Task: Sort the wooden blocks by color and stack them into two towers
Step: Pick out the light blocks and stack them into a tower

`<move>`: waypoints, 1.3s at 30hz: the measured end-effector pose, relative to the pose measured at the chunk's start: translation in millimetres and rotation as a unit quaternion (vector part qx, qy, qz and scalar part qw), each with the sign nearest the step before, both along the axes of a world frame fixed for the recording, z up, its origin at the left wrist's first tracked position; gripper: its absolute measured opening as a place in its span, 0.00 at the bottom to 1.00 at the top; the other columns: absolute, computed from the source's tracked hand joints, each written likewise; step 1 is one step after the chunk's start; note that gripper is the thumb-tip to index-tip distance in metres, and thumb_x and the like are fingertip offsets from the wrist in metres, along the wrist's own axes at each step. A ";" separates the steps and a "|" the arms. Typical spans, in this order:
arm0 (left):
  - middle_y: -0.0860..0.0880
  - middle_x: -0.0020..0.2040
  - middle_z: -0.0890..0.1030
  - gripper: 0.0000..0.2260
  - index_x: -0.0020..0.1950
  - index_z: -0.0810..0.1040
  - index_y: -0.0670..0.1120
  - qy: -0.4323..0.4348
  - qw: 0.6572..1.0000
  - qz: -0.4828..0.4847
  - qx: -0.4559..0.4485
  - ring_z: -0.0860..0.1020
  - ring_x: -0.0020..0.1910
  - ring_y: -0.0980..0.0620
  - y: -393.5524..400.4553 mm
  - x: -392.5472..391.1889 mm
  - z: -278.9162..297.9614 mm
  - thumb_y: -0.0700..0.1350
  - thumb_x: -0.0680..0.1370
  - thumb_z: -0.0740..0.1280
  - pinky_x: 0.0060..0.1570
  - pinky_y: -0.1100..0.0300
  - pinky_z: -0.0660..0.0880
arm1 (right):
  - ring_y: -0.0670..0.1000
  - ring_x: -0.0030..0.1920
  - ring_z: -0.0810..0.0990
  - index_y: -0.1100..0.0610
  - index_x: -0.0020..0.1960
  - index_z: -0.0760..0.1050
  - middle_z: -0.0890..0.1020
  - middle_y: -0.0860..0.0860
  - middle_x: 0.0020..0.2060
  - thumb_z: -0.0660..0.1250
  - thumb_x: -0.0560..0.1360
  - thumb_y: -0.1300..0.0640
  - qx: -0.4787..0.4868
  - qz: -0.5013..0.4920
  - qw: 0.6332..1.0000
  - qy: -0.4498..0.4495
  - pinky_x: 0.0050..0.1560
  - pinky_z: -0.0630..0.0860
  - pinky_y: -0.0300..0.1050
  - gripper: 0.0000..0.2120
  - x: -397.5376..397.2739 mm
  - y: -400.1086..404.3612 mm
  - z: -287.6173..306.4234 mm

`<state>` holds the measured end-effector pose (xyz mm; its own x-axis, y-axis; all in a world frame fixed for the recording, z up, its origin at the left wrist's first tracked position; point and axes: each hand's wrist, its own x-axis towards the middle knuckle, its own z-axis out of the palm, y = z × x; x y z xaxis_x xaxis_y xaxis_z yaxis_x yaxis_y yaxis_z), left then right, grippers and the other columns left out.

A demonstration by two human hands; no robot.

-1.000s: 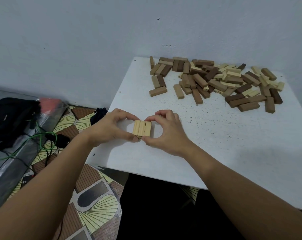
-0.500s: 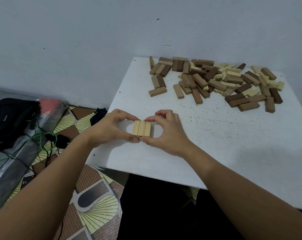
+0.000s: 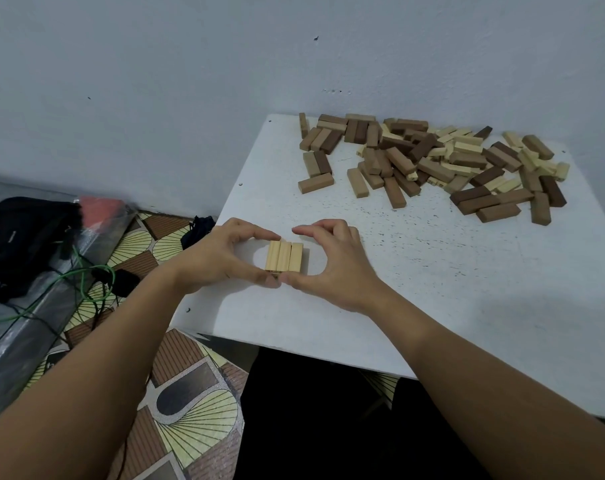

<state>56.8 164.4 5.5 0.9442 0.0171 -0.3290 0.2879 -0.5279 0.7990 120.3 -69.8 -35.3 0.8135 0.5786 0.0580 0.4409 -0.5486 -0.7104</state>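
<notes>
Three light wooden blocks (image 3: 284,256) lie side by side as one flat row near the front left of the white table (image 3: 432,289). My left hand (image 3: 211,261) and my right hand (image 3: 339,268) frame the row from either side. Both thumbs press against its near ends, and both index fingers curl over to its far ends. A mixed pile of light, mid-brown and dark brown blocks (image 3: 432,161) lies loose at the back of the table, by the wall.
The table's left edge and front edge run close to the row. On the patterned floor to the left are a black bag (image 3: 20,237), a green cable (image 3: 82,282) and a small dark pouch (image 3: 198,226). A wall stands right behind the pile.
My two index fingertips have drawn slightly apart at the far side of the row. The blocks and the pile have not moved.
</notes>
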 end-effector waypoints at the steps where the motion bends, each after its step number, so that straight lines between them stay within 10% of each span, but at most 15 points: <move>1: 0.58 0.64 0.73 0.34 0.64 0.82 0.64 0.011 1.000 -0.007 0.000 0.74 0.65 0.58 2.7 0.8 1.7 0.51 0.60 0.88 0.66 0.58 0.74 | 0.45 0.68 0.60 0.38 0.73 0.69 0.65 0.41 0.64 0.72 0.71 0.32 0.013 -0.002 1.000 0.014 0.70 0.63 0.45 0.34 0.0 -1.0 1.8; 6: 0.48 0.68 0.75 0.53 0.75 0.71 0.61 0.075 0.992 0.001 -0.098 0.74 0.68 0.49 25.3 10.2 15.5 0.52 0.52 0.88 0.70 0.54 0.72 | 0.49 0.73 0.62 0.40 0.73 0.70 0.68 0.44 0.67 0.56 0.81 0.35 0.133 -0.059 0.984 0.104 0.71 0.60 0.48 0.23 12.9 -15.9 11.4; 16: 0.50 0.66 0.74 0.28 0.78 0.68 0.65 -0.098 0.966 0.005 0.240 0.69 0.69 0.45 -66.0 77.0 29.6 0.62 0.79 0.70 0.69 0.48 0.69 | 0.57 0.68 0.63 0.47 0.73 0.72 0.69 0.52 0.68 0.58 0.84 0.40 -0.109 -0.125 0.980 -0.113 0.69 0.65 0.53 0.22 76.5 -105.9 16.9; 26: 0.45 0.79 0.63 0.25 0.83 0.59 0.61 -0.204 0.914 -0.007 0.350 0.59 0.76 0.40 -206.0 170.7 -23.5 0.59 0.85 0.58 0.73 0.43 0.62 | 0.60 0.77 0.58 0.47 0.80 0.63 0.62 0.55 0.79 0.53 0.85 0.40 -0.238 -0.144 0.937 -0.214 0.80 0.46 0.66 0.26 144.0 -155.0 5.1; 39: 0.43 0.75 0.62 0.21 0.76 0.71 0.59 -0.280 0.874 0.049 0.395 0.60 0.74 0.39 -223.4 177.7 -51.5 0.60 0.83 0.60 0.73 0.43 0.56 | 0.58 0.68 0.70 0.48 0.76 0.68 0.73 0.54 0.70 0.57 0.80 0.41 -0.200 -0.211 0.927 -0.238 0.76 0.58 0.64 0.26 146.4 -163.7 -12.0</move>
<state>234.5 -59.0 -46.0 0.9349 0.1194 0.3342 0.0429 -0.9728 0.2274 266.7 -233.5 -47.4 0.9101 0.2666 0.3171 0.3372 -0.9214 -0.1931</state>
